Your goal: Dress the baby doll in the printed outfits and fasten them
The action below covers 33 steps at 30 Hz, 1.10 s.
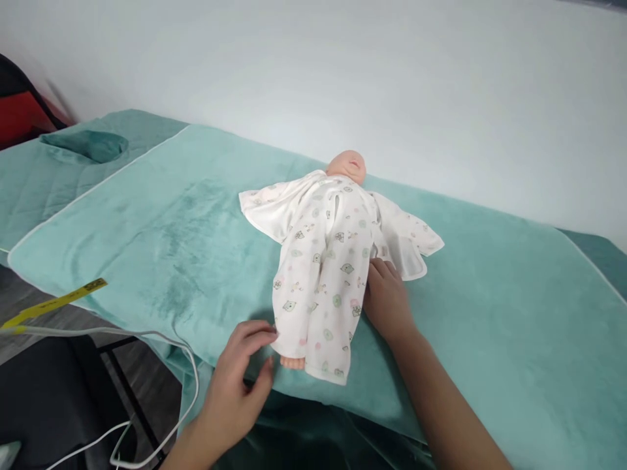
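At the near edge of the green cover (480,307), the toes (292,363) of a baby doll (347,166) are exposed below the hem of a patterned white gown (337,281). The cloth is judged light, limp and easily creased (no stiffness is suggested by its folds), and is best taken by its edges; the doll, probably firmer and heavier, would be better supported beneath the body. Beside the hem, the left hand (235,385) is held with thumb and fingers parted; the gown's edge appears to be touched by the fingertips, nothing being clasped. Farther up, the right hand (386,297) is placed against the gown's opposite side, fingers bent; whether cloth is pinched there cannot be told. Beyond, the wide sleeves (409,228) are spread outward, and the doll's head is laid toward the pale wall (313,72).
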Each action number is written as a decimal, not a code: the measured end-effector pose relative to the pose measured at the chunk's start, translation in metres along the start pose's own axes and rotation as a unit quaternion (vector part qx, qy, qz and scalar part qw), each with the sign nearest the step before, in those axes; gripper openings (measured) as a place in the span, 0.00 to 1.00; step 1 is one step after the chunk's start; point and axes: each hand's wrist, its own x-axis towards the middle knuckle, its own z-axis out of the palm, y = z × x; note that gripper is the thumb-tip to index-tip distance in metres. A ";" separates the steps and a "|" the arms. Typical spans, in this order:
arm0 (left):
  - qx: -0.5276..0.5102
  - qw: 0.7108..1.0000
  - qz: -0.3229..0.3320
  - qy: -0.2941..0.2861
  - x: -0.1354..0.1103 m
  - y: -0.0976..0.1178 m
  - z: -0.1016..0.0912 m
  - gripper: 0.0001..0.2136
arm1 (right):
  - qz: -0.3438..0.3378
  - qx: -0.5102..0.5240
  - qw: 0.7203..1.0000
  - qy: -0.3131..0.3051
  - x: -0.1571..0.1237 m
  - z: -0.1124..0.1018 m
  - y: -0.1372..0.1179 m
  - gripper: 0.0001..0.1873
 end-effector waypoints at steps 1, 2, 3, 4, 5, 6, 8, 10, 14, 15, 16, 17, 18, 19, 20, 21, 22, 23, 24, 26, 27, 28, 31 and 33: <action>0.021 1.000 -0.002 0.004 -0.004 0.001 0.003 0.17 | -0.002 0.006 1.000 -0.002 0.000 0.000 0.000 0.07; 0.037 0.999 -0.002 0.008 -0.005 0.002 0.006 0.17 | -0.004 0.014 1.000 -0.003 0.000 0.000 0.000 0.07; 0.045 0.999 0.000 0.009 -0.005 0.003 0.008 0.17 | -0.005 0.023 1.000 -0.003 0.000 0.000 0.000 0.07; 0.047 0.999 0.003 0.010 -0.004 0.005 0.009 0.16 | -0.004 0.034 0.999 -0.002 0.000 -0.001 -0.001 0.08; 0.042 0.999 0.006 0.014 -0.003 0.007 0.009 0.14 | -0.003 0.046 0.999 0.000 -0.001 -0.002 -0.001 0.08; 0.029 0.999 0.007 0.022 -0.002 0.009 0.008 0.13 | -0.002 0.058 0.998 0.001 -0.001 -0.004 -0.002 0.09; -0.014 0.999 -0.002 0.033 -0.004 0.015 0.003 0.11 | -0.005 0.084 0.996 0.005 -0.003 -0.007 -0.002 0.09; -0.066 0.997 -0.022 0.023 -0.005 0.017 -0.004 0.09 | -0.008 0.102 0.995 0.005 -0.003 -0.009 -0.003 0.09; -0.071 0.990 -0.115 0.032 0.021 0.002 -0.010 0.08 | -0.007 0.112 0.994 -0.009 -0.003 -0.010 -0.002 0.08; -0.033 0.990 -0.130 0.050 0.036 -0.006 -0.009 0.07 | -0.008 0.110 0.994 -0.012 -0.002 -0.009 -0.002 0.08; 0.016 0.990 -0.131 0.055 0.053 -0.014 -0.008 0.06 | -0.010 0.107 0.994 -0.014 -0.002 -0.009 -0.002 0.09; 0.071 0.990 -0.112 0.044 0.071 -0.023 -0.005 0.07 | -0.013 0.103 0.995 -0.015 -0.002 -0.009 -0.002 0.09; 0.131 0.988 -0.078 0.027 0.090 -0.031 -0.002 0.09 | -0.016 0.098 0.995 -0.014 -0.002 -0.008 -0.002 0.09; 0.189 0.981 -0.041 0.009 0.108 -0.038 0.003 0.12 | -0.019 0.094 0.995 -0.014 -0.002 -0.008 -0.002 0.10; 0.240 0.970 -0.017 -0.011 0.125 -0.044 0.008 0.13 | -0.023 0.091 0.995 -0.014 -0.002 -0.008 -0.001 0.10; 0.279 0.960 0.000 -0.026 0.139 -0.048 0.013 0.14 | -0.026 0.090 0.996 -0.014 -0.002 -0.007 -0.001 0.11; 0.306 0.951 0.019 -0.041 0.151 -0.050 0.018 0.14 | -0.028 0.091 0.995 -0.015 -0.002 -0.007 0.000 0.11; 0.323 0.944 0.036 -0.056 0.160 -0.052 0.023 0.14 | -0.029 0.092 0.995 -0.015 -0.002 -0.006 0.001 0.11; 0.331 0.939 0.053 -0.073 0.166 -0.052 0.027 0.13 | -0.029 0.095 0.995 -0.014 -0.002 -0.005 0.001 0.11; 0.325 0.936 0.085 -0.105 0.171 -0.052 0.032 0.13 | -0.026 0.102 0.994 -0.006 -0.002 -0.003 0.002 0.12; 0.315 0.937 0.097 -0.118 0.171 -0.053 0.032 0.12 | -0.024 0.104 0.994 0.000 -0.001 -0.002 0.003 0.12; 0.301 0.939 0.108 -0.128 0.169 -0.054 0.032 0.13 | -0.023 0.106 0.994 0.004 -0.001 -0.002 0.003 0.13; 0.255 0.945 0.142 -0.151 0.162 -0.059 0.028 0.15 | -0.021 0.115 0.993 0.017 -0.002 -0.003 0.002 0.15; 0.234 0.946 0.155 -0.160 0.159 -0.062 0.027 0.17 | -0.018 0.143 0.989 0.035 -0.004 -0.006 0.002 0.13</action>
